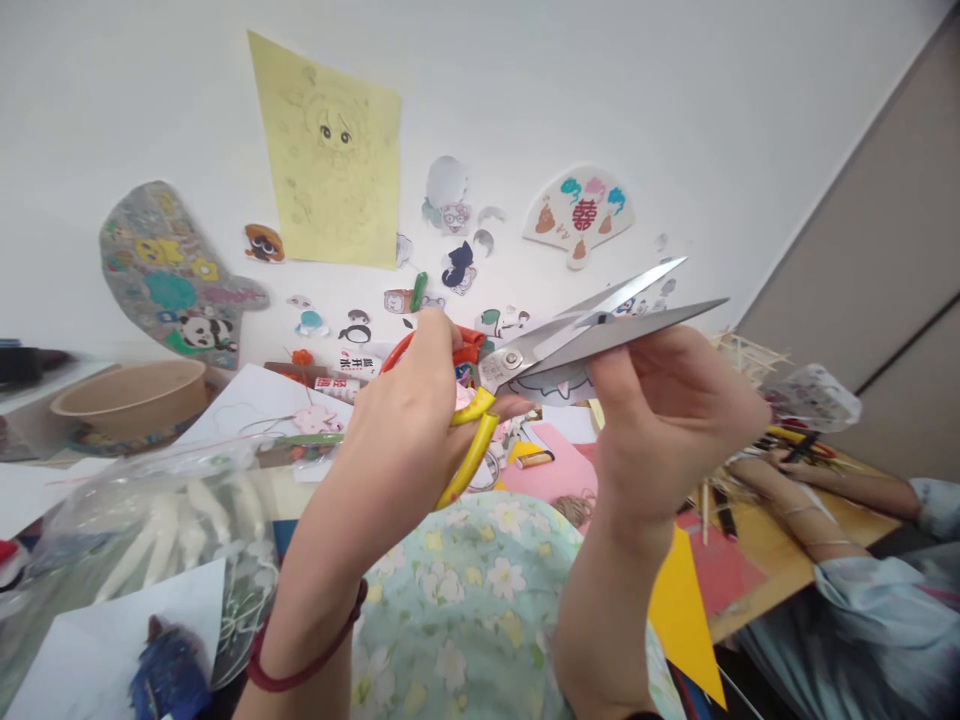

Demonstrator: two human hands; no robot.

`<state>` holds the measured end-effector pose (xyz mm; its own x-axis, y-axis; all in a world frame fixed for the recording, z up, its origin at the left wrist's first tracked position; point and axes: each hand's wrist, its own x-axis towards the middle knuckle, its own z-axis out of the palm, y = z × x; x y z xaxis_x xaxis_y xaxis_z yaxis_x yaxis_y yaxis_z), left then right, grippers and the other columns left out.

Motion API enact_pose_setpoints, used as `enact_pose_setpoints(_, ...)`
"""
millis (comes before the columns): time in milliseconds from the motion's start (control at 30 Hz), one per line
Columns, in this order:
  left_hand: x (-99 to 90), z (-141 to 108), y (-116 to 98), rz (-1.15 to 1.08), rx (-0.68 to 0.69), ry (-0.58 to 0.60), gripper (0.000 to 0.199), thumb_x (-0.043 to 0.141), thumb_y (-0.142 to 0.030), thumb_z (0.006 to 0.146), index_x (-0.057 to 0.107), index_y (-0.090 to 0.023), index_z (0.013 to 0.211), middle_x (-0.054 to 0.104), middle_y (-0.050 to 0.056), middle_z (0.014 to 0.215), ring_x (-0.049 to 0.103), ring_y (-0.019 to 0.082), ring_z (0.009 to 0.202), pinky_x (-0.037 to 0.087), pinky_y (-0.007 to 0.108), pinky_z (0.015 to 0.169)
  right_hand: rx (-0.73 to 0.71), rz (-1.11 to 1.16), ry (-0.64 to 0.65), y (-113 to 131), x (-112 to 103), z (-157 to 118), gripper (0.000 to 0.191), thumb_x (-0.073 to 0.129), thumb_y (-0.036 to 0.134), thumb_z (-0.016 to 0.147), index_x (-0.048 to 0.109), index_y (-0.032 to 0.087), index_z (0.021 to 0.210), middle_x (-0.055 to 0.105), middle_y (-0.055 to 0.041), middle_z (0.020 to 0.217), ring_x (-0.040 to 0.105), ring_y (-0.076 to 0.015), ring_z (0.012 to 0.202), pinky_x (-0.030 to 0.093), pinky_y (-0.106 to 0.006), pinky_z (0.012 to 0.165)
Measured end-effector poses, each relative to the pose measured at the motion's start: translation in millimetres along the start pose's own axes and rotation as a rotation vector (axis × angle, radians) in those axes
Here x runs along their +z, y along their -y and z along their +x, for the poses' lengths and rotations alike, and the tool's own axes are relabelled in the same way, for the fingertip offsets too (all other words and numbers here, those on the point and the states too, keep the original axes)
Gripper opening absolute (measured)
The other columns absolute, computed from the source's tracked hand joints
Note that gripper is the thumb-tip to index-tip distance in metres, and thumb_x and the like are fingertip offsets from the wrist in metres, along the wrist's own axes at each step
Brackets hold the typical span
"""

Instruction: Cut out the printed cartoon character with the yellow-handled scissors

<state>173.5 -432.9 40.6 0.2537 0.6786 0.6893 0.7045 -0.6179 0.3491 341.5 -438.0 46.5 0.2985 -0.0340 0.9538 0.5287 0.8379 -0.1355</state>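
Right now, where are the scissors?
In the head view, the scissors sit just right of centre: handles in the left hand, open blades beside the right hand.

I am in what looks like a shared craft space. A yellow sheet [337, 185] with a pencil drawing, a painted fan-shaped piece [579, 215] and small cutouts [458, 265] dot the white wall [720, 120]; I hold scissors [512, 360] among pink paper [562, 465] and wooden sticks [744, 352], and another person's arms [795, 520] reach over a wooden desk [855, 512].
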Motion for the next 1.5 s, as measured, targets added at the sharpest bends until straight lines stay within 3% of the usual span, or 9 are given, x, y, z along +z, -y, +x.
enact_pose_setpoints(333,4.6,2,-4,-0.088,-0.028,0.031,0.036,0.050,-0.056,0.095,0.032,-0.026,0.099,0.063,0.005,0.096,0.069,0.027,0.086,0.045,0.033,0.063,-0.023,-0.017,-0.089,1,6,-2,0.014,0.071,0.008,0.079,0.071,0.021,0.073,0.061,0.0060,0.060,0.052,-0.0082,0.052,0.045,-0.024,0.050)
enact_pose_setpoints(533,7.1,1,-4,-0.111,-0.040,0.028,0.039,0.055,-0.056,0.092,0.033,-0.026,0.101,0.062,0.007,0.102,0.068,0.026,0.090,0.043,0.030,0.061,-0.035,-0.008,-0.109,1,10,-4,0.013,0.071,0.008,0.081,0.071,0.021,0.077,0.062,0.0048,0.062,0.055,-0.0089,0.055,0.046,-0.025,0.053)
enact_pose_setpoints(800,10.3,3,-3,-0.088,-0.014,0.015,0.039,0.053,-0.057,0.094,0.031,-0.026,0.098,0.058,0.001,0.091,0.060,0.016,0.064,0.039,0.027,0.053,-0.055,0.049,-0.186,0,19,-6,0.015,0.069,0.005,0.080,0.070,0.019,0.076,0.058,0.0058,0.061,0.050,-0.0075,0.053,0.041,-0.024,0.049)
enact_pose_setpoints(1233,12.9,4,-4,-0.095,-0.043,0.028,0.040,0.053,-0.057,0.094,0.030,-0.026,0.097,0.057,0.000,0.086,0.058,0.016,0.063,0.038,0.027,0.053,-0.053,0.060,-0.155,-6,16,-6,0.018,0.066,0.004,0.080,0.070,0.021,0.076,0.061,0.0073,0.064,0.051,-0.0062,0.055,0.043,-0.022,0.052)
enact_pose_setpoints(1500,13.2,5,-7,-0.170,-0.018,0.026,0.035,0.050,-0.055,0.096,0.030,-0.025,0.097,0.054,-0.001,0.085,0.053,0.014,0.061,0.040,0.027,0.054,-0.053,0.053,-0.216,-8,25,-10,0.016,0.065,0.008,0.084,0.066,0.021,0.075,0.062,0.0044,0.066,0.055,-0.0099,0.056,0.044,-0.027,0.053)
